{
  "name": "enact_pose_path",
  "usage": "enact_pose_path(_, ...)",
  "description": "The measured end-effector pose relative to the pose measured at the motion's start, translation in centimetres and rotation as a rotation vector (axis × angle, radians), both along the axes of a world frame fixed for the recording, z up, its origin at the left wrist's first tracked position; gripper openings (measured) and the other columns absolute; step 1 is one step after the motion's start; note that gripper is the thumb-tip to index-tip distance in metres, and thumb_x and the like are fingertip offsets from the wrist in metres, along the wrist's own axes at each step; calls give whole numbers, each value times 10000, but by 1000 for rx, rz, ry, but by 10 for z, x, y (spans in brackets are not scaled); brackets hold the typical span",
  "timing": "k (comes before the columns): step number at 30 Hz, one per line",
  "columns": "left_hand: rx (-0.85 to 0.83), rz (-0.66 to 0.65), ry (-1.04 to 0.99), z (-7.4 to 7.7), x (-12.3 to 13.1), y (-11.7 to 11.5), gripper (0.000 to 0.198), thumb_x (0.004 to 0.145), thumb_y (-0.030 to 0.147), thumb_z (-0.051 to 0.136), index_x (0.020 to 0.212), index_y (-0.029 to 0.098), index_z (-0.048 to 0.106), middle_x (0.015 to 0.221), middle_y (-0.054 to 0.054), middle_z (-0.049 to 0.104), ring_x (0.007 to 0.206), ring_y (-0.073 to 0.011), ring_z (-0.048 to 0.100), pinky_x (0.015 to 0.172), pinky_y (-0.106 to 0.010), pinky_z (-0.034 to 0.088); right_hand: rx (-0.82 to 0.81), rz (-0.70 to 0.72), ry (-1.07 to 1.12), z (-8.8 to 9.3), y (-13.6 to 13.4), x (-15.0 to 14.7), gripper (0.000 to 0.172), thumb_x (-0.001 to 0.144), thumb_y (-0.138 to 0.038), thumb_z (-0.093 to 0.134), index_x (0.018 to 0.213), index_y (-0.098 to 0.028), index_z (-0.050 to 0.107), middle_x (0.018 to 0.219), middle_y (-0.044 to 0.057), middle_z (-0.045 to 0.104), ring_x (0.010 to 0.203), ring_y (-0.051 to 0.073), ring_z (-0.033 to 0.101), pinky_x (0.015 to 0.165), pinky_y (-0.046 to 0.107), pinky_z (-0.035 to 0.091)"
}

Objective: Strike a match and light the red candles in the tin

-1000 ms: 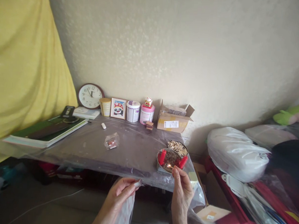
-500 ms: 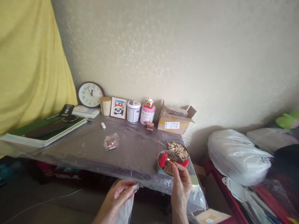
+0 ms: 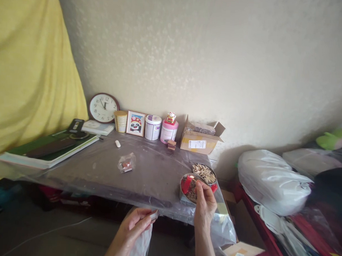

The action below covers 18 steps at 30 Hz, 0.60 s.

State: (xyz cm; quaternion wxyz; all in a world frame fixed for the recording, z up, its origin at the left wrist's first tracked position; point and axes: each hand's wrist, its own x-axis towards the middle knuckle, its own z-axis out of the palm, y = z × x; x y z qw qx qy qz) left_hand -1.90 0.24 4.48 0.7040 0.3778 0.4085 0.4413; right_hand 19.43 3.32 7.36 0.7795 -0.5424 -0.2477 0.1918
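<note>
My right hand (image 3: 205, 203) is closed in a pinch on a match, mostly hidden by the fingers, with a small bright flame at its tip. The flame is beside the top of a red candle (image 3: 187, 184); I cannot tell whether the wick has caught. That candle stands in a round tin (image 3: 182, 196) filled with dark grains. A second red candle (image 3: 214, 188) shows partly behind my fingers. Below the table's front edge, my left hand (image 3: 137, 222) is closed on a small matchbox (image 3: 154, 215). Behind the candle tin sits another tin (image 3: 214, 180) full of matchsticks (image 3: 203, 172).
On the plastic-covered table (image 3: 95, 177) lie a small plastic-wrapped packet (image 3: 126, 164) and a white eraser-like piece (image 3: 117, 143). Along the wall stand a clock (image 3: 104, 108), canisters (image 3: 152, 128), a panda picture (image 3: 135, 124) and a cardboard box (image 3: 200, 141). A white bag (image 3: 272, 181) is at right.
My right hand has moved slightly up and left, bringing the match flame to the top of the left candle. My left hand stays nearly in place with the matchbox.
</note>
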Motion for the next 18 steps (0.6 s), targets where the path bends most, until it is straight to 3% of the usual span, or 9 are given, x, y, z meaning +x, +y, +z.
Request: enact_pose_path(18,-32,21,-4,0,0,1,307,665,455,755,863,220,747,924,-70,780,1007,-291,661,895,-374,468,22,-34,-54,-7,7,1,357,628,-479,788,788,-168,716,717,1,717,622,124,647,611,241,546)
